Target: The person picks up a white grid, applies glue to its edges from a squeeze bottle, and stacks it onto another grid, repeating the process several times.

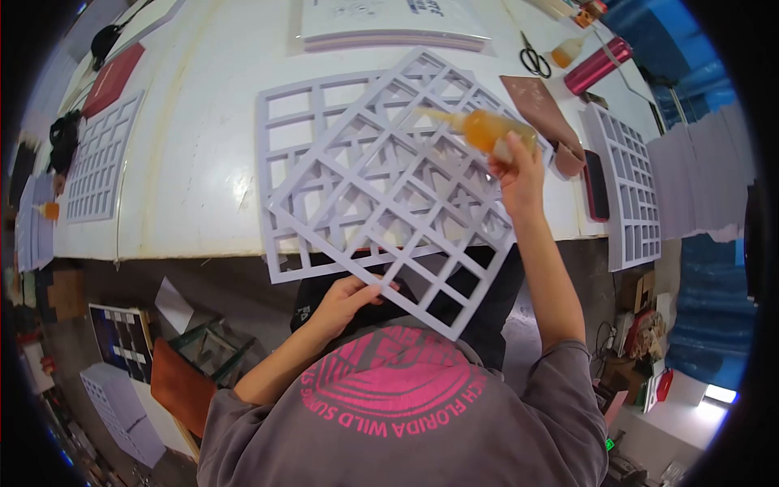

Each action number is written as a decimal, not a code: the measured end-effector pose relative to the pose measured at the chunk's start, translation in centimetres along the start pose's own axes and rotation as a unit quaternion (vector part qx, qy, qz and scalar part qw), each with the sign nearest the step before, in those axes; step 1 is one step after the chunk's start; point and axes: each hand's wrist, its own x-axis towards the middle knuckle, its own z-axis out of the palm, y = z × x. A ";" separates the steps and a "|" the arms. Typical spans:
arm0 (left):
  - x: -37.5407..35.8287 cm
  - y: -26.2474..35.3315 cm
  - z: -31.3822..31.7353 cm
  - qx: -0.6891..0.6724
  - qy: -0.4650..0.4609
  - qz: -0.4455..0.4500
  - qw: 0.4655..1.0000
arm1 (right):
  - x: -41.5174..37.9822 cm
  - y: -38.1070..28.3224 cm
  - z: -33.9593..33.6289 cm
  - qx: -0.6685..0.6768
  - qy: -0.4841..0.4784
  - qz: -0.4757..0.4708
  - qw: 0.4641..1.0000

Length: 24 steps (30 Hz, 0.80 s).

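Observation:
My right hand is wrapped round a squeeze bottle of amber glue, tilted so its long nozzle points left over the panels. In my left hand is the near edge of a white lattice panel with square openings. That panel lies turned at an angle and partly overhangs the table's front edge toward my lap. Beneath it lies a second white lattice panel, squarer to the table and partly covered. Whether the nozzle touches the upper panel cannot be made out.
On the white table are scissors, a pink flask, another glue bottle, a brown leather piece and a phone. More lattice panels stand at the right edge; a wrapped stack lies at the back.

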 end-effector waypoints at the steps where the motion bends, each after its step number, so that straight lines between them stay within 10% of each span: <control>1: -0.1 -0.3 -0.4 -0.016 0.005 -0.017 1.000 | 1.5 -0.6 -1.2 -0.031 0.051 -0.045 0.997; 14: -0.1 -0.1 0.8 -0.002 -0.045 -0.069 0.997 | 8.2 -2.5 -5.8 -0.120 0.127 -0.087 0.981; 24: 0.0 -0.1 1.4 -0.006 -0.049 -0.088 0.995 | -1.8 -1.4 -3.4 -0.112 0.031 0.016 0.993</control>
